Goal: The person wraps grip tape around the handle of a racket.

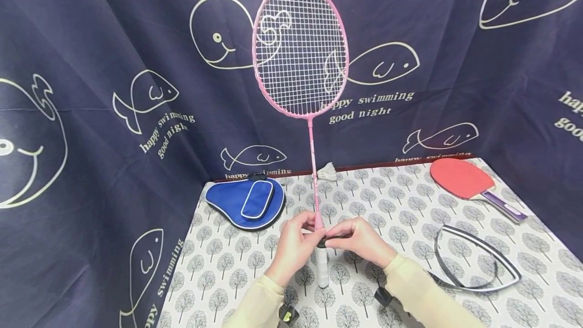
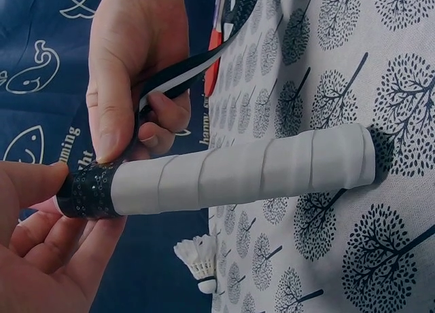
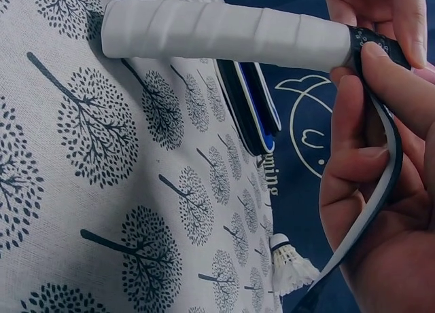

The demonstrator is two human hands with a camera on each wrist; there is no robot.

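Both grips pinch at the top of the white-wrapped handle (image 1: 322, 267) near the lower middle of the frame: the left hand (image 1: 293, 244) steadies the racket (image 1: 300, 49) there, while the right hand (image 1: 362, 242) presses the black grip tape (image 2: 92, 191) onto it and curls round the loose tail — likely to keep it taut. The racket stands upright, butt on the table (image 1: 410, 206), pink head topmost.

Both arms wear pale cream long sleeves (image 1: 412, 287) ending at the wrists; a small dark device (image 1: 384, 296) sits under each wrist.
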